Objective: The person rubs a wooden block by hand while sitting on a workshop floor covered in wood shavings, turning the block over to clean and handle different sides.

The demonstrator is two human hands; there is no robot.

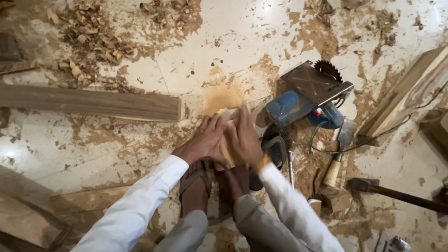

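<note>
A small pale wooden block [227, 148] stands on the dusty floor in front of my sandalled feet [196, 186]. My left hand [203, 140] lies against its left side, fingers together and pressed on the wood. Over the block's right face my right hand [245, 137] is laid flat, fingers pointing away from me. An orange band sits on my right wrist. Both arms wear white sleeves. The block's lower part is hidden behind my hands.
A blue circular saw [308, 100] lies tipped just right of my hands, its cord trailing right. A chisel [337, 161] and a hammer [401, 193] lie at the right. A long plank [88, 102] rests at the left, wood chips [93, 37] behind it.
</note>
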